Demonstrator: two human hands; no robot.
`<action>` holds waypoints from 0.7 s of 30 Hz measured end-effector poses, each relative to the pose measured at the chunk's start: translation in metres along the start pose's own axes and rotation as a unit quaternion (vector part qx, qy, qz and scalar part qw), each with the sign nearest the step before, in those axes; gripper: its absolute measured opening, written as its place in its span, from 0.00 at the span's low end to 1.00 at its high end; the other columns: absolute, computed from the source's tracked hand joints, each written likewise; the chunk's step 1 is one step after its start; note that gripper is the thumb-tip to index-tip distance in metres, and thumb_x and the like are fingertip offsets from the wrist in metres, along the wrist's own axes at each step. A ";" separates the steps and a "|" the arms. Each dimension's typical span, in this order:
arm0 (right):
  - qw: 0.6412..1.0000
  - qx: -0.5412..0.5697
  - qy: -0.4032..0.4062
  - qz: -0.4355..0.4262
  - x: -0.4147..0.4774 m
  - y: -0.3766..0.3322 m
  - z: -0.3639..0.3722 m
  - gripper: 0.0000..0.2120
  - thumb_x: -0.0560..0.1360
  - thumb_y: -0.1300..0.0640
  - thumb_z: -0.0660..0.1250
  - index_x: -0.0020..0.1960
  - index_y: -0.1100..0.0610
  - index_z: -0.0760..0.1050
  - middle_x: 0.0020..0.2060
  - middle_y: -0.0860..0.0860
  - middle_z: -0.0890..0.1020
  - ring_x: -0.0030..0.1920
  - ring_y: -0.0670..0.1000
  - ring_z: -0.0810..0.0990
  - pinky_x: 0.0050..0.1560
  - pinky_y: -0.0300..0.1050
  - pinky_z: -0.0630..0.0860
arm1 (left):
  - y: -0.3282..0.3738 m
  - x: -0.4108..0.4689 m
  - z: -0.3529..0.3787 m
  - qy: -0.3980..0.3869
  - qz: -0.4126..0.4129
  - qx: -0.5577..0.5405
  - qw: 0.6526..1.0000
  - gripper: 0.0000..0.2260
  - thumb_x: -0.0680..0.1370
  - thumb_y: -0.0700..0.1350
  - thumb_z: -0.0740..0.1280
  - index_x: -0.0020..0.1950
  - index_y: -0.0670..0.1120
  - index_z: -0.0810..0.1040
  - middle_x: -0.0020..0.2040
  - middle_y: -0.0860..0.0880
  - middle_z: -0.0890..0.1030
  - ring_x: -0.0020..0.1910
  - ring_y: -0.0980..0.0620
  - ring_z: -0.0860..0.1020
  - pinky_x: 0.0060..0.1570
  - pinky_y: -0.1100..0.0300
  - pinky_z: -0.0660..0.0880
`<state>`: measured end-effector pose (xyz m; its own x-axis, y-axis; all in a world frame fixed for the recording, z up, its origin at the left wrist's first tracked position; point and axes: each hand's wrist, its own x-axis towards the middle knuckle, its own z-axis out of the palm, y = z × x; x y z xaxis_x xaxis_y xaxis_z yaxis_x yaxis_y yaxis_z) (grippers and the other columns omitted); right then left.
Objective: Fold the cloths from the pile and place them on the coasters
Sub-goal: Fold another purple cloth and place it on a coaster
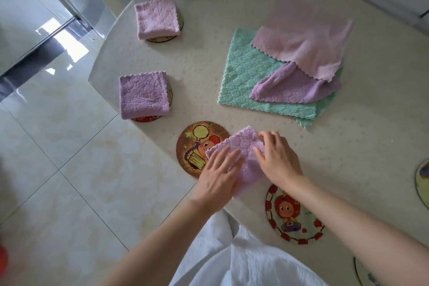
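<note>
I press the fluffy lilac cloth (241, 144) with both palms flat and fingers straight, left hand (218, 176) and right hand (277, 158) gripping nothing. Its scalloped corner overlaps the round cartoon coaster (197, 146) at 9 o'clock, near the table (359, 146) edge. The quilted pile (246, 72) lies at 1 o'clock, with bare tabletop between.

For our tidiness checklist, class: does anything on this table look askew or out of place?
Nothing is spilled or damaged. The folded purple cloth sits off-centre, its coaster peeking out below. Further right, the pink cloth lies skewed across the teal cloth.
</note>
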<state>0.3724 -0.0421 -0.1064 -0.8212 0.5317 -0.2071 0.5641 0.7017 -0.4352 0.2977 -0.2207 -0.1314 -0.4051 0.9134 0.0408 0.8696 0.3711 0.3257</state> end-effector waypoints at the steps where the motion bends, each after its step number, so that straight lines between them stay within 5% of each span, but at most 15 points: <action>1: 1.000 -0.023 0.009 -0.008 -0.009 0.001 0.002 0.15 0.76 0.48 0.61 0.58 0.54 0.65 0.53 0.53 0.72 0.47 0.54 0.74 0.41 0.48 0.76 | 0.001 -0.005 0.003 -0.014 0.014 0.007 1.000 0.22 0.79 0.53 0.62 0.72 0.50 0.67 0.74 0.49 0.65 0.75 0.45 0.59 0.73 0.45 0.57; 5: 0.995 -0.096 0.017 0.015 -0.032 0.008 0.004 0.22 0.73 0.47 0.67 0.62 0.56 0.67 0.55 0.55 0.74 0.48 0.56 0.75 0.40 0.45 0.73 | -0.005 -0.014 0.009 -0.037 -0.027 0.007 0.999 0.25 0.79 0.57 0.60 0.74 0.50 0.64 0.75 0.51 0.63 0.75 0.45 0.58 0.71 0.42 0.60; 9: 0.995 -0.076 0.003 0.068 -0.036 0.027 0.004 0.19 0.73 0.48 0.67 0.58 0.58 0.72 0.53 0.55 0.75 0.50 0.57 0.74 0.43 0.47 0.74 | -0.014 -0.012 -0.001 -0.027 -0.058 0.021 0.998 0.23 0.78 0.57 0.59 0.70 0.50 0.70 0.73 0.50 0.68 0.73 0.46 0.64 0.69 0.47 0.63; 15: 0.993 -0.056 -0.007 0.108 -0.037 0.034 -0.003 0.12 0.74 0.51 0.68 0.51 0.58 0.75 0.49 0.55 0.79 0.49 0.58 0.75 0.46 0.49 0.73 | -0.030 0.016 -0.017 -0.005 -0.208 -0.052 0.977 0.10 0.77 0.48 0.62 0.53 0.45 0.78 0.54 0.48 0.77 0.52 0.44 0.74 0.48 0.50 0.74; 21: 0.975 0.064 -0.039 0.207 -0.034 0.017 0.000 0.17 0.72 0.50 0.69 0.55 0.59 0.72 0.50 0.54 0.78 0.50 0.55 0.76 0.45 0.44 0.71 | -0.041 0.041 -0.031 -0.084 -0.319 -0.136 0.934 0.07 0.73 0.44 0.67 0.49 0.44 0.77 0.46 0.48 0.76 0.47 0.47 0.74 0.45 0.54 0.73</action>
<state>0.4099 -0.0481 -0.1065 -0.5317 0.7164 -0.4518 0.8376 0.3659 -0.4056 0.2368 -0.2039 -0.1142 -0.7464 0.5432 -0.3846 0.3540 0.8133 0.4617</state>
